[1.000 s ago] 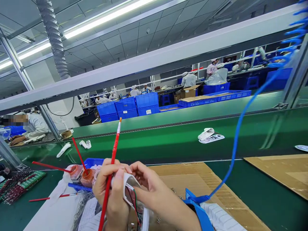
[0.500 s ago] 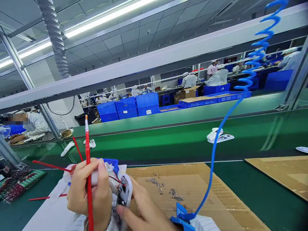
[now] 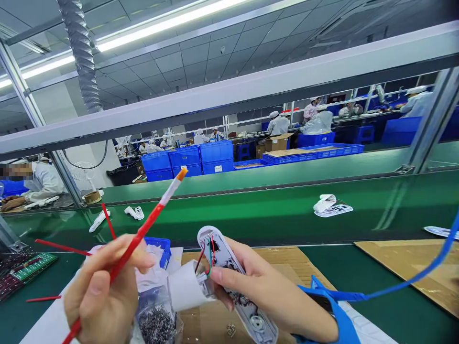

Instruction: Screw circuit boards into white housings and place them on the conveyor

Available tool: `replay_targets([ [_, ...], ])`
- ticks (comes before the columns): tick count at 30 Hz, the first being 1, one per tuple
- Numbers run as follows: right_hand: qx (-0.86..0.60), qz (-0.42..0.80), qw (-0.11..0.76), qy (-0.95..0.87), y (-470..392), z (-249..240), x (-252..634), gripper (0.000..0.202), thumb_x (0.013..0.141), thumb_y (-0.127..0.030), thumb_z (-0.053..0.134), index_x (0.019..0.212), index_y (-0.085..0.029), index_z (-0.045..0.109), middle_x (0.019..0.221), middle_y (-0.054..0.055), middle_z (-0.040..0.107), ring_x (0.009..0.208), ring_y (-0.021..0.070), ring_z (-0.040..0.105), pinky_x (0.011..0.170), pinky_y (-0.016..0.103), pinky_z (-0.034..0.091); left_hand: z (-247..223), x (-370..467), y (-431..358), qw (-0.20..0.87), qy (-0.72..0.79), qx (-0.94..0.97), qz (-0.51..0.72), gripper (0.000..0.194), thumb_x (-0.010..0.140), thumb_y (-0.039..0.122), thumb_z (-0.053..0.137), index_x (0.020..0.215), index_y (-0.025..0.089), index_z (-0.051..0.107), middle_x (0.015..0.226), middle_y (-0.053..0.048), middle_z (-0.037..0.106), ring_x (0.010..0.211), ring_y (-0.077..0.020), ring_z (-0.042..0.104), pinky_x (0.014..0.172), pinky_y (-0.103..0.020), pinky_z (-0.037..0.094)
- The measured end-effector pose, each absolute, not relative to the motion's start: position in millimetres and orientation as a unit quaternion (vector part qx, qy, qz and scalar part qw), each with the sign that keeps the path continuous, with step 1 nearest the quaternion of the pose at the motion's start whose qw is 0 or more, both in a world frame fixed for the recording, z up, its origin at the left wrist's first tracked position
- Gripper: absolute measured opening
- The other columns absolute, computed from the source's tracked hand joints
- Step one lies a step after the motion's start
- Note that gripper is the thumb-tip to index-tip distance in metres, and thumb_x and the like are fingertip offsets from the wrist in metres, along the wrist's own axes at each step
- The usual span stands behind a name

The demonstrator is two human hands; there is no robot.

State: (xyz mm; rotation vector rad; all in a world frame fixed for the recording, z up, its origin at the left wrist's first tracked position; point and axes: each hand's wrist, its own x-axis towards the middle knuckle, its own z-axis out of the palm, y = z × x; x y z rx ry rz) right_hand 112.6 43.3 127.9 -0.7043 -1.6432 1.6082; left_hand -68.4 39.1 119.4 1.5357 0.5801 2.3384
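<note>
My left hand [image 3: 107, 282] is closed around a red-handled brush [image 3: 143, 229], its pale ferrule and orange tip pointing up and to the right. In my right hand [image 3: 251, 272] is a long white plastic housing [image 3: 263, 320] with a circuit board showing inside. Red, green and dark wires run from it to a white cylindrical part [image 3: 186, 286], which hangs beside it near my right thumb. A blue wrist strap [image 3: 344, 310] goes around my right wrist. Below the cylinder, a clear bag [image 3: 158, 322] contains many small metal screws.
Cardboard [image 3: 201, 325] covers the bench, with a few screws [image 3: 231, 329] on it. Behind it runs a green conveyor belt [image 3: 244, 210] carrying white housings [image 3: 332, 205]. Circuit boards [image 3: 34, 270] lie at left, near several red sticks [image 3: 64, 247]. A blue cord [image 3: 409, 282] crosses at right.
My hands have moved apart. The white housing has come up and right, its board now turned to view. The brush has tilted from upright to the right, and the blue cord has dropped right.
</note>
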Motion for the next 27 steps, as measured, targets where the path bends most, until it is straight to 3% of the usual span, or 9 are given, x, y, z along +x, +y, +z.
replay_targets([
  [3, -0.327, 0.575, 0.339, -0.669, 43, 134, 120, 0.019, 0.077, -0.033, 0.051, 0.078, -0.017, 0.041, 0.063, -0.005, 0.042, 0.052, 0.0047, 0.039, 0.051, 0.019, 0.032, 127, -84, 38, 0.183, 0.219, 0.572, 0.769, 0.015, 0.066, 0.028, 0.059, 0.079, 0.023, 0.064, 0.052, 0.0, 0.064, 0.058, -0.0179, 0.055, 0.061, -0.031, 0.045],
  [9, -0.334, 0.577, 0.329, -0.669, 40, 140, 118, 0.018, 0.078, -0.034, 0.048, 0.084, -0.017, 0.045, 0.061, -0.005, 0.043, 0.052, 0.0061, 0.04, 0.052, 0.02, 0.034, 129, -102, 39, 0.198, 0.167, 0.726, 0.637, 0.012, 0.073, 0.021, 0.051, 0.079, 0.023, 0.062, 0.052, -0.005, 0.059, 0.051, -0.0186, 0.049, 0.046, -0.033, 0.041],
  [15, -0.339, 0.567, 0.338, -0.671, 41, 140, 120, 0.022, 0.079, -0.034, 0.048, 0.092, -0.016, 0.046, 0.062, -0.005, 0.042, 0.052, 0.0062, 0.039, 0.053, 0.021, 0.033, 132, -102, 39, 0.171, 0.19, 0.735, 0.629, 0.011, 0.071, 0.023, 0.053, 0.08, 0.023, 0.059, 0.052, -0.003, 0.058, 0.051, -0.0185, 0.051, 0.052, -0.035, 0.043],
  [27, -0.34, 0.553, 0.339, -0.681, 41, 140, 119, 0.015, 0.08, -0.032, 0.046, 0.082, -0.017, 0.044, 0.06, -0.005, 0.042, 0.052, 0.0063, 0.039, 0.054, 0.021, 0.033, 149, -95, 41, 0.138, 0.171, 0.77, 0.599, 0.014, 0.066, 0.015, 0.056, 0.071, 0.024, 0.067, 0.042, -0.005, 0.056, 0.039, -0.0199, 0.05, 0.036, -0.034, 0.041],
])
